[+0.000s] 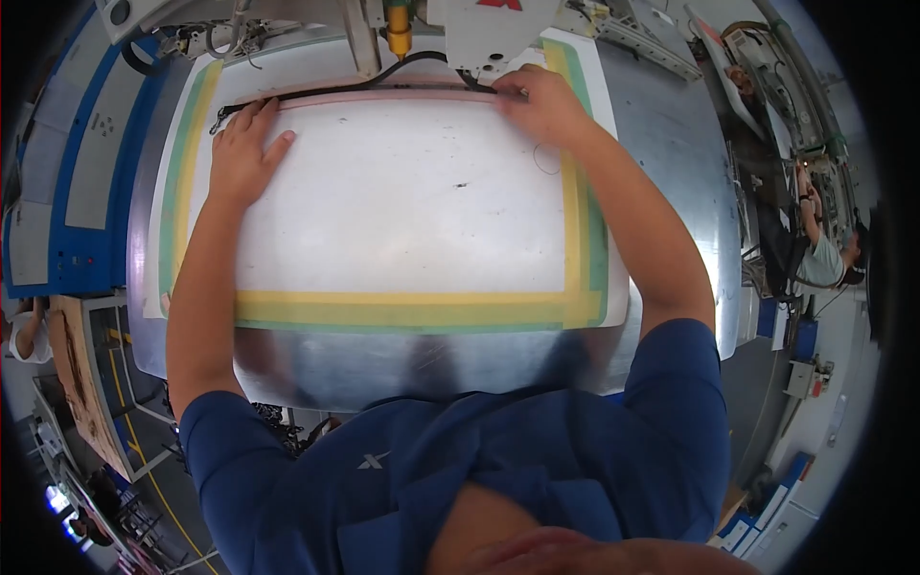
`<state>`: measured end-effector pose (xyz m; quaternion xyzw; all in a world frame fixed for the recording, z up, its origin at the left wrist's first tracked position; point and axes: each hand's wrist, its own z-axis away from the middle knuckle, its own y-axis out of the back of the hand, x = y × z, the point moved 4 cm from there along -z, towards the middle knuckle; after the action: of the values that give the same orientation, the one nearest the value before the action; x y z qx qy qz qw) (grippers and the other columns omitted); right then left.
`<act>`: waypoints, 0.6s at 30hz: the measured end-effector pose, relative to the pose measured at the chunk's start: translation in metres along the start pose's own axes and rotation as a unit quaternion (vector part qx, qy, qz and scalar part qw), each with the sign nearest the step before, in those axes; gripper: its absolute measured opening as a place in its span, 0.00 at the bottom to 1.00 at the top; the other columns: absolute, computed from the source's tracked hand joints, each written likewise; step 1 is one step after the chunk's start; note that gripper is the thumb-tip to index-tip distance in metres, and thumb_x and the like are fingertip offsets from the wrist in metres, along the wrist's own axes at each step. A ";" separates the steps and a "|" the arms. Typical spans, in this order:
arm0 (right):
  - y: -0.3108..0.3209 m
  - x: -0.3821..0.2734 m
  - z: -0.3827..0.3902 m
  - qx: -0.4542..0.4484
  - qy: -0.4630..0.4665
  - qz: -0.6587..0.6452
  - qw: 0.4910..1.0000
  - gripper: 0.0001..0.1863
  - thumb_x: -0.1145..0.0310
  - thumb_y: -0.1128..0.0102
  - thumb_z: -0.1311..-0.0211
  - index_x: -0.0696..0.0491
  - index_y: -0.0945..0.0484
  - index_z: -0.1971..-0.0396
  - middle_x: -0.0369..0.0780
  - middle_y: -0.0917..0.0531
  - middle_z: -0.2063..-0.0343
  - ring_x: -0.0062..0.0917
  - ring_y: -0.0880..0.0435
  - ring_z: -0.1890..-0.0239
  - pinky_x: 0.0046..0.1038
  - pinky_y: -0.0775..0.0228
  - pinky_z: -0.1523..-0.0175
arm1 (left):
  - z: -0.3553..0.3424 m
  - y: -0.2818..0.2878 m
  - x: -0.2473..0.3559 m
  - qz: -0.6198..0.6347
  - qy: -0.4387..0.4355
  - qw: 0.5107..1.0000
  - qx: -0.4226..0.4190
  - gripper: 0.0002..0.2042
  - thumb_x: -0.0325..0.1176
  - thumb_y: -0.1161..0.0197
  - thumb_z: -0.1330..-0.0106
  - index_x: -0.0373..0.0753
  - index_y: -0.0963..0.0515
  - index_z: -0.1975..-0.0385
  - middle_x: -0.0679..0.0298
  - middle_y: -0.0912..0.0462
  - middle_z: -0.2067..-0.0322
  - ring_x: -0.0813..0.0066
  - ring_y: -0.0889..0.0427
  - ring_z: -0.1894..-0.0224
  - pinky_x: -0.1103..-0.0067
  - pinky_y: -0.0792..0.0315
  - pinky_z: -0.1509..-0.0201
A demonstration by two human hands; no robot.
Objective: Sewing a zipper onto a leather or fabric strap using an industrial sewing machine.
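Note:
A long black strap (331, 89) lies across the far part of the white sheet (402, 201), along a reddish line. Its middle arches up toward the machine, and a small metal hook (216, 123) shows at its left end. Flat on the sheet, my left hand (244, 158) has its fingertips against the strap near that hook, with the thumb held apart. My right hand (541, 105) pinches the strap close to its right end, fingers bent and partly hiding it. Yellow and green tape (412, 309) borders the sheet.
Over the strap stands a white machine head (494, 38), with a brass-coloured nozzle part (399, 34) beside it. The sheet rests on a shiny metal table (671, 182). A blue cabinet (91, 192) stands at left. Another person (824, 259) works at far right.

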<state>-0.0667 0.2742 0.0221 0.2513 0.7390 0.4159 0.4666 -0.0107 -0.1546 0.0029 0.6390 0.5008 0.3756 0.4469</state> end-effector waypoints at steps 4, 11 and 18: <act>-0.002 0.019 -0.018 -0.114 -0.228 -0.248 0.935 0.13 0.67 0.29 0.40 0.54 0.14 0.57 0.34 0.21 0.73 0.18 0.27 0.75 0.25 0.37 0.73 | 0.000 -0.001 0.000 -0.001 -0.003 1.000 0.002 0.28 0.52 0.39 0.28 0.47 0.27 0.31 0.57 0.27 0.32 0.55 0.31 0.29 0.59 0.38 0.28; -0.011 0.010 -0.038 -0.227 -0.290 -0.378 0.849 0.09 0.69 0.28 0.39 0.55 0.16 0.61 0.29 0.29 0.80 0.12 0.41 0.83 0.23 0.52 0.78 | -0.002 -0.002 -0.001 0.005 -0.001 1.000 0.007 0.28 0.51 0.39 0.28 0.46 0.27 0.32 0.58 0.26 0.32 0.55 0.30 0.30 0.60 0.38 0.28; -0.017 0.025 -0.057 -0.240 -0.221 -0.268 0.906 0.17 0.68 0.23 0.44 0.55 0.16 0.56 0.30 0.25 0.79 0.15 0.40 0.86 0.24 0.50 0.80 | -0.002 -0.002 -0.001 0.000 0.002 1.000 -0.002 0.27 0.47 0.39 0.28 0.46 0.28 0.31 0.57 0.27 0.32 0.53 0.31 0.29 0.61 0.38 0.27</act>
<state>-0.1283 0.2627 0.0085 0.0100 0.5341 0.3738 0.7583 -0.0132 -0.1552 0.0013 0.6373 0.5007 0.3779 0.4477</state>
